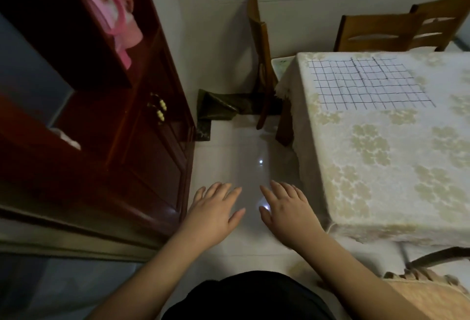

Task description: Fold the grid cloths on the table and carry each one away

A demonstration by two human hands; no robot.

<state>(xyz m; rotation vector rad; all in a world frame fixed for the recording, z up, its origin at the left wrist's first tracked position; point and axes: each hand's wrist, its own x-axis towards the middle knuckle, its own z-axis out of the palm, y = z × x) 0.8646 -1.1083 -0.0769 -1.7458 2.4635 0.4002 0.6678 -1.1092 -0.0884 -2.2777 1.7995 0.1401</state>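
A white grid cloth (368, 84) with black lines lies flat near the far left corner of the table (381, 167), which wears a cream flower-patterned cover. A second layer of grid cloth seems to overlap its far part. My left hand (216, 211) and my right hand (284, 211) hang side by side over the floor, left of the table. Both are palm-down with fingers spread and hold nothing. Neither hand touches the cloth, which lies well ahead and to the right of them.
A dark red wooden cabinet (101, 121) stands close on the left, with pink bags (119, 9) on its shelf. Wooden chairs (381, 32) stand behind the table, and one (262, 60) at its left end. A dark bag (218, 108) lies on the glossy floor.
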